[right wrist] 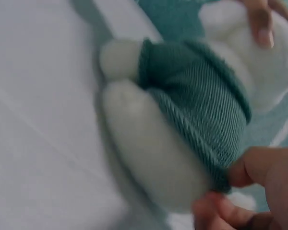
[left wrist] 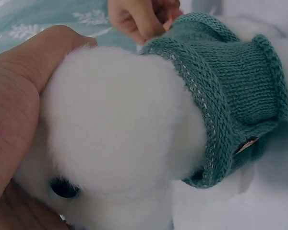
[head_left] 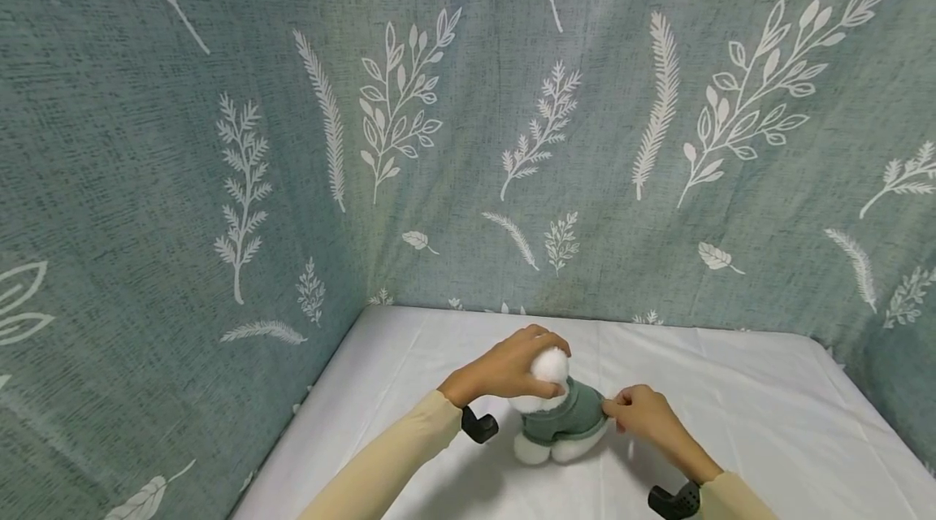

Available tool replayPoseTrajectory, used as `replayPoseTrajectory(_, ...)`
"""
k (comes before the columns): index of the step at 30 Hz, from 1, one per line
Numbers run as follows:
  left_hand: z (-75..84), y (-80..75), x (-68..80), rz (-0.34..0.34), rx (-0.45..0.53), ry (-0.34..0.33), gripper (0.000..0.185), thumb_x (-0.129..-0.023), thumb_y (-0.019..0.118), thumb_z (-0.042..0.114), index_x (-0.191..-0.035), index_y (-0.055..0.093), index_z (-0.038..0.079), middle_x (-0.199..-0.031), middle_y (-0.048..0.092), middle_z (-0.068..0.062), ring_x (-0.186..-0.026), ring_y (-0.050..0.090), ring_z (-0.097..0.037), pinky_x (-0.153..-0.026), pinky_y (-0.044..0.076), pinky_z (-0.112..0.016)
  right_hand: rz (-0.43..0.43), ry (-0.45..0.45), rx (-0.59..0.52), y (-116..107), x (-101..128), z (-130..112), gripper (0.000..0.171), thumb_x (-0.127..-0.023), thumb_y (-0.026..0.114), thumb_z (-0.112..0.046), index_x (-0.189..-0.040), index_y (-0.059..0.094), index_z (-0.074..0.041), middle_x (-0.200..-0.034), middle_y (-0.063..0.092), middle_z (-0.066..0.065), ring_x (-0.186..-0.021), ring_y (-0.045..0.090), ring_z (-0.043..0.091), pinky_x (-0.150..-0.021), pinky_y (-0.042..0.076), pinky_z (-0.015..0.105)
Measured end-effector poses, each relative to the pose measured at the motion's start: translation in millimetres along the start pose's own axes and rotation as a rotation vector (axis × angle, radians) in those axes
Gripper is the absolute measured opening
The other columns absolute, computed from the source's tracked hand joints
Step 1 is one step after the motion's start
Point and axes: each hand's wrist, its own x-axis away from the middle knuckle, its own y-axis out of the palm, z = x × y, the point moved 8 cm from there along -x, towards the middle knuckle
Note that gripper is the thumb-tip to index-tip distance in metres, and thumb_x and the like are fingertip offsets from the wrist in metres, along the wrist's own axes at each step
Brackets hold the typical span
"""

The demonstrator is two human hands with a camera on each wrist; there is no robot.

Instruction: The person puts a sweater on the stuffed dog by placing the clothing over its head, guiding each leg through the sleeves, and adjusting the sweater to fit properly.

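Note:
A white plush toy (left wrist: pixel 110 110) with a dark eye wears a green knitted sweater (head_left: pixel 578 413). My left hand (head_left: pixel 512 366) grips the toy's fluffy head, thumb and fingers spread round it. At the sweater's hem near the toy's rear, my right hand (head_left: pixel 643 414) pinches the knit between thumb and fingertips, as the right wrist view shows. The toy's white legs (right wrist: pixel 149 143) rest on the white sheet. Part of the face is hidden under the left hand.
A white sheet (head_left: pixel 409 357) covers the surface beneath the toy. Green cloth walls (head_left: pixel 453 130) with white leaf prints rise behind it and on the left. Black wrist devices (head_left: pixel 478 425) sit on both wrists.

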Motion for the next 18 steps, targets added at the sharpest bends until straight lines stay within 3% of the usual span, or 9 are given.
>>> replayPoseTrajectory(5,-1.9,-1.5,0.9,0.014,0.0,-0.004,0.046,-0.089,0.08,0.038,-0.13,0.062,0.027,-0.137,0.053,-0.005,-0.115,0.054,-0.016,-0.076,0.053,-0.028,-0.182,0.032,-0.147,15.9,14.5,1.2,0.031,-0.096,0.07,-0.035,-0.085,0.076,-0.007,-0.071,0.068,0.004,-0.045,0.033,0.008,-0.046,0.034,0.026)
replayPoseTrajectory(8,-1.6,-1.7,0.6,0.015,-0.005,-0.003,0.046,-0.089,0.08,0.038,-0.13,0.062,0.028,-0.137,0.054,-0.005,-0.115,0.054,-0.016,-0.077,0.053,-0.028,-0.249,0.003,-0.232,23.9,19.6,-0.5,0.031,-0.096,0.072,-0.033,-0.085,0.077,-0.005,-0.073,0.071,0.003,-0.045,0.032,0.006,-0.046,0.033,0.024)
replayPoseTrajectory(15,-5.9,0.4,0.5,0.004,0.027,-0.012,0.048,-0.089,0.079,0.042,-0.132,0.061,0.029,-0.138,0.053,-0.003,-0.116,0.053,-0.015,-0.077,0.053,-0.028,-0.231,-0.008,-0.228,28.8,24.6,5.5,0.03,-0.094,0.072,-0.017,-0.065,0.066,-0.011,-0.068,0.069,0.002,-0.046,0.032,0.005,-0.045,0.028,0.022)
replayPoseTrajectory(18,-9.6,1.2,0.4,-0.001,0.085,-0.013,0.055,-0.091,0.077,0.047,-0.138,0.057,0.026,-0.138,0.053,-0.002,-0.116,0.054,-0.013,-0.08,0.053,-0.028,-0.227,-0.013,-0.205,30.1,24.7,6.9,0.031,-0.093,0.073,-0.016,-0.064,0.063,-0.012,-0.069,0.07,0.003,-0.045,0.032,0.005,-0.046,0.028,0.021)
